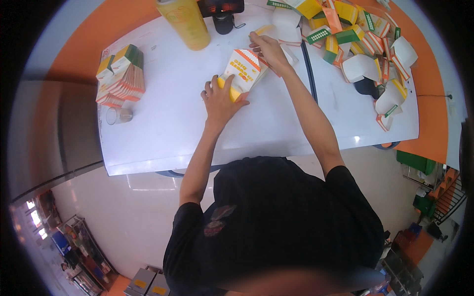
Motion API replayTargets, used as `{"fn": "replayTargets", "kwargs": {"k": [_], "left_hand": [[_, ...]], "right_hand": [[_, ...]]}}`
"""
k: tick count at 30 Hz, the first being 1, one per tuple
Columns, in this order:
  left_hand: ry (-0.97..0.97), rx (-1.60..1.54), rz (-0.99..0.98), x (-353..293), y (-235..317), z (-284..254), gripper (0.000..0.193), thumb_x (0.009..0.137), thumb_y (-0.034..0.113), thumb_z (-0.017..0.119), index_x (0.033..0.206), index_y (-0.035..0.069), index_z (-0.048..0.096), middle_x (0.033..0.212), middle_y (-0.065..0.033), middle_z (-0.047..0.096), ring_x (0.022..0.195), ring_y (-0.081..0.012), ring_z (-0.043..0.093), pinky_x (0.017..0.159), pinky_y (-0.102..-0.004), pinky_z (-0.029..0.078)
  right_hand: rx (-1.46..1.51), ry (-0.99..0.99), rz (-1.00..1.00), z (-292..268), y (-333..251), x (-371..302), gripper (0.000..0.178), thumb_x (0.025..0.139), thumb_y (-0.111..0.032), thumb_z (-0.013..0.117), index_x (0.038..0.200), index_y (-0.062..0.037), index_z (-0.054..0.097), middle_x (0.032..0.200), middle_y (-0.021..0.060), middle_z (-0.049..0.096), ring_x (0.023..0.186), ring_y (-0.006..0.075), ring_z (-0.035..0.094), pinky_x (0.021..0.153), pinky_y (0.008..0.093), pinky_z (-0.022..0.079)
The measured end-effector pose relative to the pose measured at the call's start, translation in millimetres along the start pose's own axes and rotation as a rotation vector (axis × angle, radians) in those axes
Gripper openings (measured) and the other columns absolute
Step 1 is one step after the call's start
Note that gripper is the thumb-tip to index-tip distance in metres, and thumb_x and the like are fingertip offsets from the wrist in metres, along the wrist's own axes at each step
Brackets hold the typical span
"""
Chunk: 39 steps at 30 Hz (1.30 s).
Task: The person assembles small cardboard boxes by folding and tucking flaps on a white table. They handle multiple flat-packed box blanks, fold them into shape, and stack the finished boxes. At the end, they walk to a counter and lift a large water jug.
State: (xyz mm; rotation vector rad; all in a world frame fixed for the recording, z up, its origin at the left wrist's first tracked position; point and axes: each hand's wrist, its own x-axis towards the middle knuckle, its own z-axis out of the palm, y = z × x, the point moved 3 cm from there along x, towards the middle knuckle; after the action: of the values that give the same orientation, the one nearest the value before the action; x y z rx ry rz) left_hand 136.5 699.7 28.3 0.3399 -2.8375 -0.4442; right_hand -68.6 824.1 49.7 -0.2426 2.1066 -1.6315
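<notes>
Near the far edge of the worktop point(173, 133), just right of its left-hand portion's centre, we find the printed carton point(243, 68), white with orange and yellow areas, lying at a slant between the two hands. We see the left hand point(222, 98) at its yellow near end: the thumb and index finger grip this end from either side, while the other fingers are spread to the left. We locate the right hand point(269, 51) at the far right side of the carton, fingers bent; we cannot tell whether they pinch anything. Just beyond that hand, we note an open white carton point(287, 22).

Farther out, we identify a tall yellow cup point(186, 24) and, beside it, a black device on a stand point(223, 22). At the left, we see a stack of cartons point(121, 84) with a small clear cup point(118, 116) near it. A dark strip point(309, 74) runs along the surface right of the right hand. Beyond it, we observe a loose heap of cartons point(353, 34) in white, yellow, green and orange.
</notes>
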Motion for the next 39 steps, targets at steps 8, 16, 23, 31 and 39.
{"fn": "replayTargets", "kwargs": {"k": [8, 16, 23, 31, 39], "left_hand": [[-0.579, -0.132, -0.102, 50.5, -1.8, 12.7, 0.104, 0.065, 0.063, 0.087, 0.149, 0.018, 0.047, 0.144, -0.0216, 0.046, 0.134, -0.0423, 0.048, 0.108, -0.0543, 0.043], [-0.565, -0.313, -0.099, 40.1, -0.3, 15.4, 0.106, 0.065, 0.062, 0.087, 0.151, 0.012, 0.048, 0.142, -0.0219, 0.053, 0.124, -0.0366, 0.061, 0.104, -0.0439, 0.051], [-0.56, -0.224, -0.128, -28.8, 3.7, 13.3, 0.102, 0.065, 0.054, 0.089, 0.147, 0.008, 0.05, 0.144, -0.0221, 0.052, 0.128, -0.0396, 0.056, 0.104, -0.0462, 0.049], [-0.358, -0.24, -0.119, -51.7, 2.1, 20.2, 0.091, 0.055, 0.048, 0.095, 0.133, 0.015, 0.061, 0.146, -0.0167, 0.049, 0.135, -0.0394, 0.045, 0.103, -0.0543, 0.047], [-0.384, -0.275, -0.103, -30.8, -22.5, 25.6, 0.097, 0.058, 0.054, 0.093, 0.137, 0.014, 0.053, 0.147, -0.0178, 0.048, 0.136, -0.0413, 0.044, 0.107, -0.0549, 0.043]], "right_hand": [[-0.385, -0.004, -0.187, -6.2, 33.1, -28.3, 0.078, 0.079, -0.032, 0.085, 0.142, 0.0011, 0.052, 0.129, 0.0236, 0.066, 0.117, 0.0331, 0.067, 0.099, 0.0394, 0.052], [-0.49, 0.425, -0.429, 5.7, 76.4, -48.2, 0.064, 0.084, -0.012, 0.079, 0.142, -0.0046, 0.055, 0.139, 0.0227, 0.056, 0.129, 0.0319, 0.055, 0.111, 0.0467, 0.041], [-0.954, 0.153, -0.387, 56.6, 108.5, -89.3, 0.057, 0.101, -0.037, 0.056, 0.152, -0.0136, 0.047, 0.155, 0.0181, 0.042, 0.143, 0.0413, 0.037, 0.115, 0.0656, 0.023], [-1.001, 0.2, -0.364, 75.6, 137.5, -95.1, 0.064, 0.104, -0.049, 0.047, 0.159, -0.0158, 0.037, 0.165, 0.0202, 0.027, 0.152, 0.0438, 0.023, 0.118, 0.0725, 0.012], [-0.511, 0.333, -0.451, 14.3, 117.6, -65.9, 0.058, 0.099, -0.03, 0.064, 0.149, -0.0071, 0.046, 0.158, 0.0214, 0.039, 0.146, 0.0412, 0.033, 0.12, 0.0513, 0.028]]}}
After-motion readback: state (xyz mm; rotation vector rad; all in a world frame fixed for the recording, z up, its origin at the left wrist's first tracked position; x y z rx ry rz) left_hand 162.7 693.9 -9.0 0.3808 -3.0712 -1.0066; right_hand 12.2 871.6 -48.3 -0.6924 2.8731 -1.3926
